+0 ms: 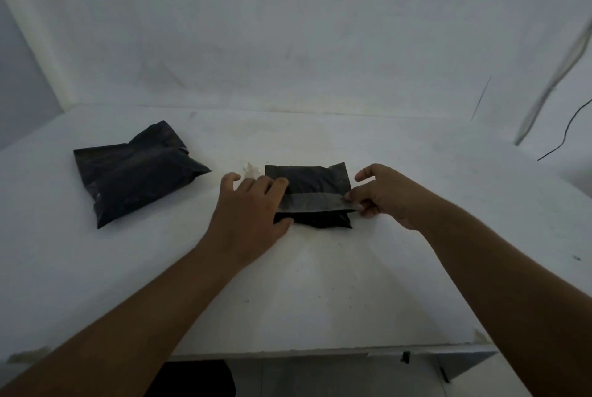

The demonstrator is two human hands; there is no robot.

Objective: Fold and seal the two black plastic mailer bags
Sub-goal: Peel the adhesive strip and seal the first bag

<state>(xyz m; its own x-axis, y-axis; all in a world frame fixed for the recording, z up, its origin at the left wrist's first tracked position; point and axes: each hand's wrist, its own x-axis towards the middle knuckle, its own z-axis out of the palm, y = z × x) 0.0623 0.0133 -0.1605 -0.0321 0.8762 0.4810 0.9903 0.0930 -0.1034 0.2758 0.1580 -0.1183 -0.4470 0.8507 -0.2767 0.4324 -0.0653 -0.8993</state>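
A small folded black mailer bag (315,180) lies on the white table (320,284) in the middle. A grey strip (312,203) runs across its front part. My left hand (248,212) presses flat on the bag's left end, fingers spread and thumb at its near edge. My right hand (381,193) pinches the right end of the grey strip between thumb and fingers. A second, larger black mailer bag (134,172) lies crumpled and apart at the left of the table.
A white wall stands behind the table. A thin dark wire (568,130) and a blurred pale strip (551,82) hang at the far right. A small scuffed patch (250,169) marks the table left of the small bag. The table's front edge is near me.
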